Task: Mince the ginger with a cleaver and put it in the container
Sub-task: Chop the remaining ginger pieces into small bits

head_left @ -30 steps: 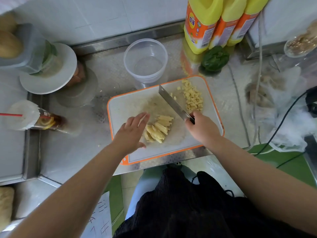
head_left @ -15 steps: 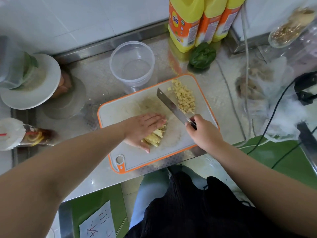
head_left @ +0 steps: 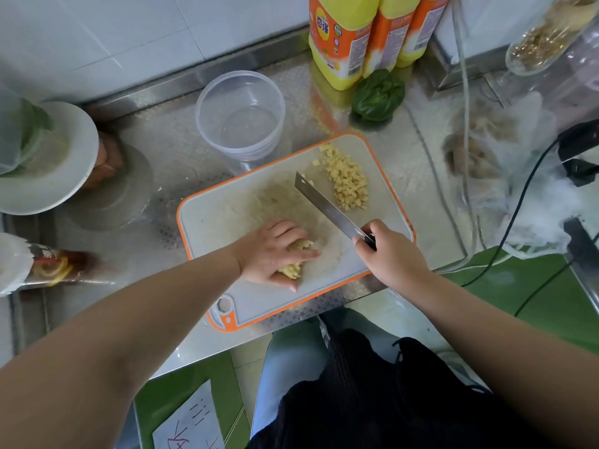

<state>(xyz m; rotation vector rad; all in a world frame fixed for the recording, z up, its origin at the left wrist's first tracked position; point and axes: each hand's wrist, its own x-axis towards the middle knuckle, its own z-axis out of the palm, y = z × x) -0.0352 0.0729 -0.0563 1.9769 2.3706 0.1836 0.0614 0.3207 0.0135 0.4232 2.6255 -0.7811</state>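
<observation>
On the white, orange-rimmed plastic cutting board (head_left: 227,218), a bundle of pale yellow ginger strips (head_left: 296,259) is gathered and pinned under the left hand (head_left: 275,252), whose fingers are curled over it with the thumb tucked along the near side. The steel cleaver (head_left: 327,207) is gripped at its dark handle by the right hand (head_left: 393,254); its blade is held just above the board, pointing away and to the left. The strips lie directly to the left of the right hand, with a bare stretch of board between them and the blade. The bundle's long axis cannot be told under the hand. A heap of already diced ginger (head_left: 346,181) is seen on the far right of the board, beyond the blade. The clear round plastic container (head_left: 240,115) stands on the steel counter (head_left: 155,157) just behind the board and holds no ginger.

A second ago the strips were fanned out with the left hand only approaching them; now they are covered and bunched. The cleaver is little changed.
</observation>
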